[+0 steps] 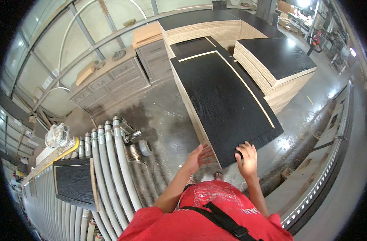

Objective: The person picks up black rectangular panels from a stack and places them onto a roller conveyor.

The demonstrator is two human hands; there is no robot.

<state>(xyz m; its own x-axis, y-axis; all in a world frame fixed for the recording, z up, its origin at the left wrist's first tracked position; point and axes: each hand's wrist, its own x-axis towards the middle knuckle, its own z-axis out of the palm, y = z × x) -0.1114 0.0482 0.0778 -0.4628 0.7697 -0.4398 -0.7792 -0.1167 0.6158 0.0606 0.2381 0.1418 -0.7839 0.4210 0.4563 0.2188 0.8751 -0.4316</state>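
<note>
In front of me lies a stack of boards topped by a black wood-grain panel (227, 104), its pale edges showing on the left side. My left hand (198, 159) is open, fingers spread, beside the left edge near the stack's front corner. Whether its fingertips touch the edge I cannot tell. My right hand (247, 161) is at the panel's near end, fingers apart and slightly bent over the black surface. A dark spot shows between its thumb and fingers, too unclear to name. A thin pale strip (248, 88) runs along the panel's right side.
A taller stack of black-topped boards (276, 58) stands at the right. Roller conveyor tubes (107, 172) carry another black panel (74, 180) on the left. Grey drawer cabinets (115, 78) line the wall. A long metal rail (324, 172) runs along the right.
</note>
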